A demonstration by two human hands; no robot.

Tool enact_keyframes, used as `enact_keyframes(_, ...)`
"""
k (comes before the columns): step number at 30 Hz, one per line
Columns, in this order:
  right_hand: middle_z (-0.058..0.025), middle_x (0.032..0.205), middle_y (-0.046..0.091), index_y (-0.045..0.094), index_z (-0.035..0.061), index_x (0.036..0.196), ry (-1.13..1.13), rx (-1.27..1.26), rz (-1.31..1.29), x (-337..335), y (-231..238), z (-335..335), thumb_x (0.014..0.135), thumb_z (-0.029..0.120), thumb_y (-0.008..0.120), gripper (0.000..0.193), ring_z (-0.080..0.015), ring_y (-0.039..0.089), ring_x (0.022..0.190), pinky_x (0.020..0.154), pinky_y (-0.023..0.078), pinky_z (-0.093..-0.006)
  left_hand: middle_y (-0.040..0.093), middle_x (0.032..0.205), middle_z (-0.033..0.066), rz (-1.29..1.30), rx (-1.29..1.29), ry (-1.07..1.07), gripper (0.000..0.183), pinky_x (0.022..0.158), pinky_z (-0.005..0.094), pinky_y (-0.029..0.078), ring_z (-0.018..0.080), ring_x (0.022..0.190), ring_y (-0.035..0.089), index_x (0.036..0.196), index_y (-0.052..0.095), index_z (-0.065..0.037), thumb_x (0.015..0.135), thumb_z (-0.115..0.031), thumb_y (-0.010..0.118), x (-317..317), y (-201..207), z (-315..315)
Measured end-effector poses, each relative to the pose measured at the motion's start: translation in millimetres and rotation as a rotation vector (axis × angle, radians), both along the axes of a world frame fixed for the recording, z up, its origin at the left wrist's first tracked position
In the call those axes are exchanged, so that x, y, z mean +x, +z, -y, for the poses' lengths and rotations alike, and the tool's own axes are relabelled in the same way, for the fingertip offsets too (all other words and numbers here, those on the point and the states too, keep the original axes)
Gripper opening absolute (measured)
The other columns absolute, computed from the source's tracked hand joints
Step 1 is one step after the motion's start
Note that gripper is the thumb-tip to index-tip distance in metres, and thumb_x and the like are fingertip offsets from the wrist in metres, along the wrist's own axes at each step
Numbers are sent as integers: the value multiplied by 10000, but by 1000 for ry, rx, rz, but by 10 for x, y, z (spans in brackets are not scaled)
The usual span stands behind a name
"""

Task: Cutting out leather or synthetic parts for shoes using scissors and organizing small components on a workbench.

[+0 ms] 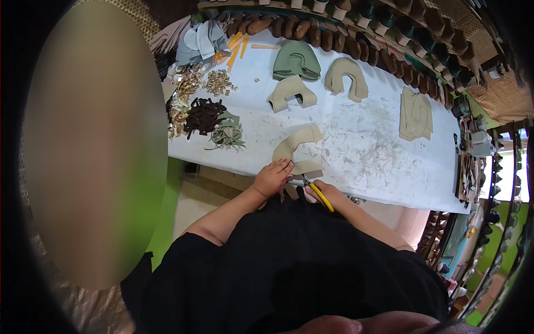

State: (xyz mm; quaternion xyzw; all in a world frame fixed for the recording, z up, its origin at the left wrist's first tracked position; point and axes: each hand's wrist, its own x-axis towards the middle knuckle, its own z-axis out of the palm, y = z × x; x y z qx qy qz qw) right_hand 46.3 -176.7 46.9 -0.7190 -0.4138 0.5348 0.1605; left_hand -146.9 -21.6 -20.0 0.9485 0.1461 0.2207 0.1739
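Observation:
At the table's near edge lies a curved beige shoe-upper piece, its opening toward the right. My left hand is on its lower left curve, fingers together over the edge; the thumb is mostly hidden. My right hand is closed around yellow-handled pliers. Their grey metal jaws point up and left, close to the lower arm of the beige piece. Whether the jaws touch it is too small to tell. Farther back sit a stack of green curved pieces, a cream stack and a khaki stack.
Left on the white-covered table are gold metal bits, dark brown strips and grey-green strips. More beige pieces lie at the right. Rows of brown shoe forms line the back edge. A blurred oval hides the far left.

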Motion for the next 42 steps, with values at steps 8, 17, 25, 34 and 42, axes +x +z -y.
enact_keyframes(8, -239, 898, 675, 596, 21, 1085, -20, 18, 88, -109, -87, -8, 921, 652, 488, 661, -428, 653, 901, 802, 505, -440, 632, 1237, 146, 23, 0, -28, 422, 986, 410, 489, 307, 1158, 608, 1201, 630, -37, 831, -213, 730, -41, 9, -17)
enact_keyframes(17, -113, 704, 620, 583, 29, 941, -78, -7, -53, -129, 15, -12, 984, 549, 470, 534, -280, 625, 689, 669, 487, -377, 669, 1169, 123, 20, 60, 22, 426, 961, 395, 499, 287, 1117, 632, 1122, 665, -30, 807, -304, 753, -25, 70, -52)
enact_keyframes(25, -117, 718, 621, 579, 22, 955, -78, 51, 0, -225, -75, 43, 985, 549, 468, 539, -278, 632, 689, 656, 487, -379, 682, 1148, 103, -9, 59, 73, 392, 927, 377, 516, 274, 1099, 644, 1110, 680, -41, 794, -264, 744, 35, 78, 6)
enact_keyframes(34, -63, 630, 543, 522, 56, 928, -196, -113, -321, -167, -10, 53, 991, 570, 432, 526, -180, 545, 468, 432, 437, -315, 686, 1138, 90, 52, 21, -12, 366, 882, 369, 529, 255, 1076, 658, 1175, 651, -59, 812, -98, 671, -5, 57, -80)
enact_keyframes(42, -76, 624, 535, 534, 51, 969, -135, -49, -203, -158, -45, 96, 989, 563, 441, 521, -192, 533, 507, 478, 427, -318, 685, 1142, 99, 51, 16, -90, 414, 867, 364, 532, 255, 1085, 657, 1188, 645, -53, 774, -70, 654, -3, 120, -14)
